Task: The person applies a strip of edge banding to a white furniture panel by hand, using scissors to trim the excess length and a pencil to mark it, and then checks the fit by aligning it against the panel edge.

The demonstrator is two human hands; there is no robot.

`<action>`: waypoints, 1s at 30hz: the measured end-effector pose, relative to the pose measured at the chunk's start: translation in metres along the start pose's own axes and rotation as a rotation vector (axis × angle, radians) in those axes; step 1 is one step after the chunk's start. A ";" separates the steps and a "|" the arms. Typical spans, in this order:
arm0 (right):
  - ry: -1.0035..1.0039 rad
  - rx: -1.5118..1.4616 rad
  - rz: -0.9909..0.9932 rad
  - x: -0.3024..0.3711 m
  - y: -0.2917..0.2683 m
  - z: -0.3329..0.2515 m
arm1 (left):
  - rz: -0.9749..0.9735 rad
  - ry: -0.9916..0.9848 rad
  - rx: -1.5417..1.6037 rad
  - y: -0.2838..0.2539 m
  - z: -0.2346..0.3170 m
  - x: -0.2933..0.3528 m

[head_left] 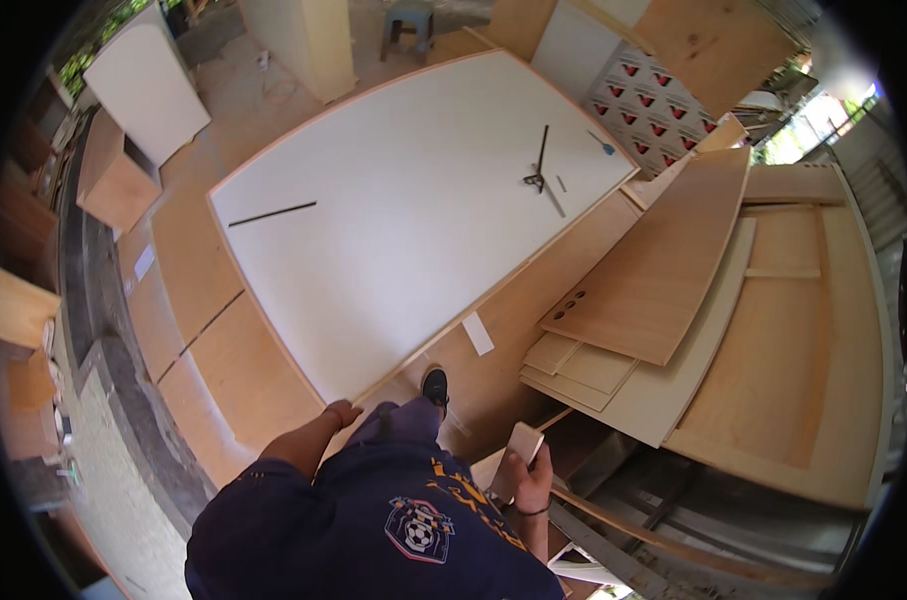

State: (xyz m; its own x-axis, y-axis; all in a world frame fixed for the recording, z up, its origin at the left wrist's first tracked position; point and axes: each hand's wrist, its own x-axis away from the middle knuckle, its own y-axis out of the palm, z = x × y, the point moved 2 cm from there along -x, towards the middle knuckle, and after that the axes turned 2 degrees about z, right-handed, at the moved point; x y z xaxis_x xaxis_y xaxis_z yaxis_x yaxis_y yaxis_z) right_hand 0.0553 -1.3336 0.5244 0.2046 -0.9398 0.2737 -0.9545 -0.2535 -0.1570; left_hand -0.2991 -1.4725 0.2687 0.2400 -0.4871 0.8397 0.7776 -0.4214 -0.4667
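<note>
A large white panel with thin wooden edging lies in front of me. Beside its near left corner hangs my left hand, its fingers loosely extended and nothing visible in them. I cannot tell whether they touch the edging. My right hand is closed around a small pale rectangular block, held upright at my right side. On the panel are a thin black strip at the left, a second black strip at the far right, and a small dark metal tool by that strip's lower end.
Curved wooden boards are stacked at the right, above a dark metal frame. A white offcut lies near my shoe. Brown boards extend along the left. A wooden box and a blue stool stand farther back.
</note>
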 end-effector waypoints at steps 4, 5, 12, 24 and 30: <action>-0.017 0.098 -0.151 -0.062 0.001 -0.036 | 0.104 0.083 0.308 -0.017 0.073 0.015; -0.021 0.147 -0.185 -0.076 0.002 -0.041 | 0.145 0.159 0.313 -0.019 0.092 0.019; -0.039 0.606 -0.637 -0.147 0.029 -0.052 | 0.013 -0.110 0.791 0.034 0.134 0.028; -0.382 1.094 -1.406 -0.311 0.172 0.142 | -0.026 -0.730 0.975 0.167 0.213 -0.027; -0.815 0.766 -1.673 -0.278 0.337 0.253 | -0.024 -0.817 1.027 0.212 0.234 -0.033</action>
State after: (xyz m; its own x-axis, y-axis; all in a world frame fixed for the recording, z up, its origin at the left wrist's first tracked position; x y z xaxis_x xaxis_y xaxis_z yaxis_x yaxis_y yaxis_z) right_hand -0.2682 -1.2159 0.1555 0.8636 0.4735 0.1733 0.4723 -0.6393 -0.6068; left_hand -0.0056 -1.3666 0.2068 0.2186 0.2658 0.9389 0.7848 0.5239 -0.3310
